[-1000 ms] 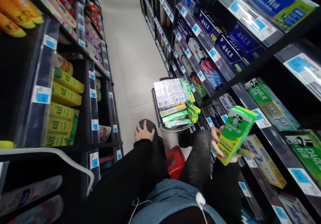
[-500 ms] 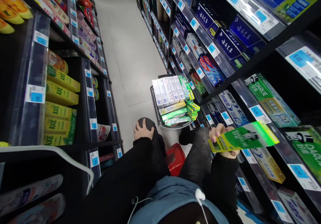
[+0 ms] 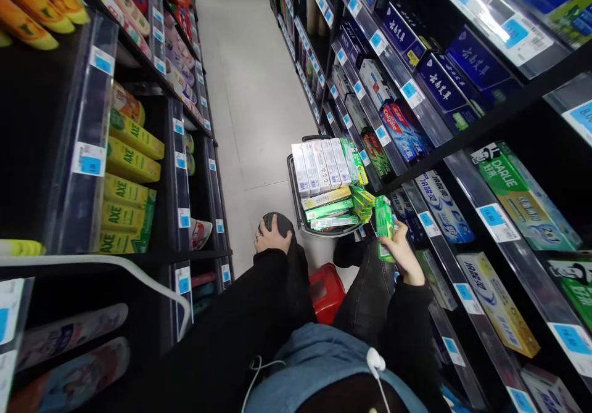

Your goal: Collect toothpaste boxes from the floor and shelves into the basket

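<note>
A green toothpaste box (image 3: 384,222) stands nearly on end in my right hand (image 3: 401,249), just right of the basket. Fingers and thumb are closed around its lower part. My left hand (image 3: 272,235) lies on my left knee with its fingers spread, holding nothing. On the floor ahead of my knees is a dark-rimmed basket (image 3: 296,206). Inside it, white boxes (image 3: 319,165) stand in a row beside green Darlie boxes (image 3: 352,160). Nearer to me in the basket lie a yellow box (image 3: 326,198) and several green ones.
Toothpaste shelves (image 3: 444,154) rise close on my right, holding Colgate (image 3: 401,130) and Darlie boxes (image 3: 522,197). On the left, another shelf carries yellow AXE packs (image 3: 132,145) and slippers (image 3: 41,3). Something red (image 3: 326,293) sits between my legs. A pale floor aisle (image 3: 240,80) runs ahead.
My right hand has brought the green box left and forward from the shelf front toward the basket, turning it from lying sideways to nearly on end. My left hand stays on the knee.
</note>
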### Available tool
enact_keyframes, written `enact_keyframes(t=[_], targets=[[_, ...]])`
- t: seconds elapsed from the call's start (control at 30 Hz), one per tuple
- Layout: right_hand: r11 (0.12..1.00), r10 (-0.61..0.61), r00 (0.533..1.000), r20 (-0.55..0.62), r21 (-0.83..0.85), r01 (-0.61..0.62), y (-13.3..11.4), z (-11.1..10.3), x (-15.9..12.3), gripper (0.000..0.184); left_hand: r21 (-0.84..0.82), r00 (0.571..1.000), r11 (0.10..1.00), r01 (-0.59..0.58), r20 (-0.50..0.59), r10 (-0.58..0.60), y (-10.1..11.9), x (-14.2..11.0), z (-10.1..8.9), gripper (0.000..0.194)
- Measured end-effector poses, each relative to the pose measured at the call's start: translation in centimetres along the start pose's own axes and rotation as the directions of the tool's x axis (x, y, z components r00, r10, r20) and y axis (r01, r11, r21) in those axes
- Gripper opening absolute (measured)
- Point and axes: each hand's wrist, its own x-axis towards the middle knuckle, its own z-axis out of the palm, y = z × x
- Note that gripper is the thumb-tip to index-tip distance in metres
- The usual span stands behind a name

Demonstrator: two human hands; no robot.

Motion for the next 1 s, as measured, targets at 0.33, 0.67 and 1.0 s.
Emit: enact_keyframes(t=[0.33, 0.67, 1.0], targets=[[0.807, -0.226, 0.974, 0.020, -0.557, 0.199, -3.7, 5.4, 12.0, 0.074, -0.014, 0.999, 1.000, 0.016, 0.040, -0.015, -0.1, 0.0, -0.2, 0.074], [0.712, -0.036, 0.998, 0.059, -0.698, 0.067, -4.5, 7.7, 24.5, 0.070, -0.010, 0.999, 1.000, 0.021, 0.042, -0.020, -0.7, 0.4, -0.2, 0.073], [0.622, -0.190, 0.956, 0.225, -0.725, 0.295, -3.5, 12.6, 24.9, 0.067, -0.006, 1.000, 1.000, 0.013, 0.007, -0.013, -0.5, 0.3, 0.0, 0.072]])
